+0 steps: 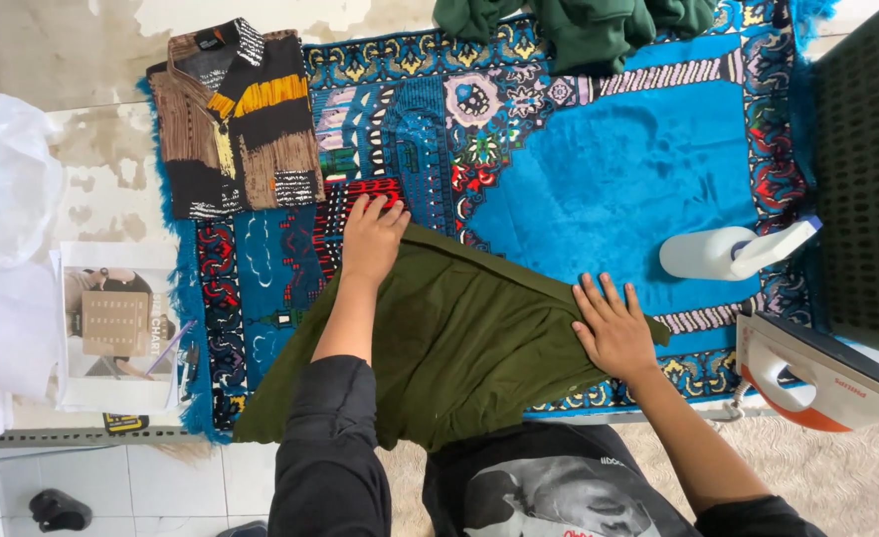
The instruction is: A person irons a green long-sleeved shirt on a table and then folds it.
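An olive-green garment (pixel 459 343) lies spread over a blue patterned rug (pixel 618 179) that pads the tabletop (pixel 91 189), its near edge hanging off toward the person. The left hand (pixel 372 237) lies flat, fingers together and extended, pressing the cloth's far-left corner, while the right hand (pixel 614 326) rests palm-down with fingers spread on the right edge; neither hand grips anything, both seem to pin and smooth the fabric so it lies taut and flat. A steam iron (pixel 817 373) stands parked at the right, just beside the rug's edge, within reach of the right hand yet clear of the cloth. A white spray bottle (pixel 728 251) lies on its side on the rug, near the iron. A folded brown, black and yellow shirt (pixel 236 119) sits at the rug's far-left corner, well apart from the work, and a dark green heap of clothes (pixel 579 25) waits at the far edge. A printed sheet (pixel 116 323) lies to the left.
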